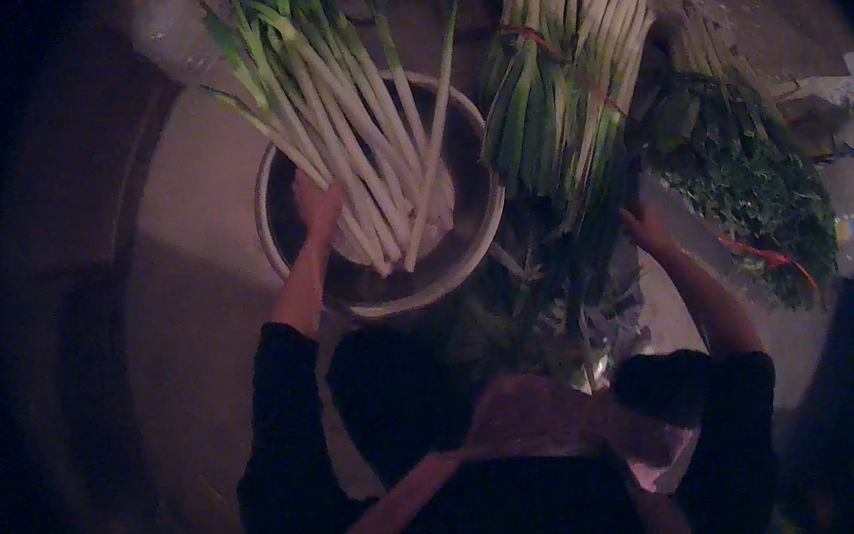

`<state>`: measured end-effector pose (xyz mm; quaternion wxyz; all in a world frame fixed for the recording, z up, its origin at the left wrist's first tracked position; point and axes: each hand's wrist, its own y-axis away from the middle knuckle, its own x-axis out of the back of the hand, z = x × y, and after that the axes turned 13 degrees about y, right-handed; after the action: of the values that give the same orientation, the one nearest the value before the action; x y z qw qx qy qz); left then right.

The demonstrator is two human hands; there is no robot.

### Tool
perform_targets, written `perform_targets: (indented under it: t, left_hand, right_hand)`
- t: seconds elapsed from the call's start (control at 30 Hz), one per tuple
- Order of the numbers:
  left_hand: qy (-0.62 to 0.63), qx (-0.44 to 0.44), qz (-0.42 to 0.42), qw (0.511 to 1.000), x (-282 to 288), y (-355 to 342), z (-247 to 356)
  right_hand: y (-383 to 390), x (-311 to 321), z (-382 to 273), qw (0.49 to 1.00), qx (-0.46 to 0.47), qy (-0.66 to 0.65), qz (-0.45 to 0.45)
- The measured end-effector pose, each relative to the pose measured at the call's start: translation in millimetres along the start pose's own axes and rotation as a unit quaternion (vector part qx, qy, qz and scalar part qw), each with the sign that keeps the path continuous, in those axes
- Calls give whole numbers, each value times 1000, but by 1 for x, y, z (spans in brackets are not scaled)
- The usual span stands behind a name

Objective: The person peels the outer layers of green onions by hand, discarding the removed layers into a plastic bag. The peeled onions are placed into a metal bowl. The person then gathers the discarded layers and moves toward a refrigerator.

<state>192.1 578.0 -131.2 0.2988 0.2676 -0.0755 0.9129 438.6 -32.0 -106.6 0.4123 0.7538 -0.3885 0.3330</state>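
Observation:
Long green onions with white stems lean in a round metal basin, their green tops pointing away and to the left. My left hand is closed at the left side of these stalks, inside the basin's rim. Right of the basin lies a big tied bundle of green onions, white ends far, dark leaves toward me. At the right edge of its leaves my right hand looks closed on them. Dim light and the leaves partly hide its fingers.
A bunch of leafy greens lies on the right, with a red tie near its lower end. Loose dark leaves spread between the basin and my lap. Clear plastic shows at the far left.

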Motion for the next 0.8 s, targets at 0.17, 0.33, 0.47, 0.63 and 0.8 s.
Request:
perform_targets:
  t: [0.17, 0.33, 0.47, 0.63, 0.8]
  left_hand:
    - [32, -80, 82, 993, -18, 64, 26]
    - [21, -126, 156, 980, -46, 77, 53]
    - [-29, -67, 100, 992, -58, 32, 79]
    - [-191, -166, 49, 966, -94, 66, 135]
    - [-1, -132, -221, 966, -100, 165, 239]
  right_hand:
    - [-48, -40, 34, 996, -46, -78, 2]
    - [-76, -55, 27, 982, 67, 179, 3]
    - [-77, -45, 23, 995, 54, 24, 76]
    - [-92, -21, -5, 991, 65, -46, 110]
    - [-141, -1, -31, 996, -11, 39, -78]
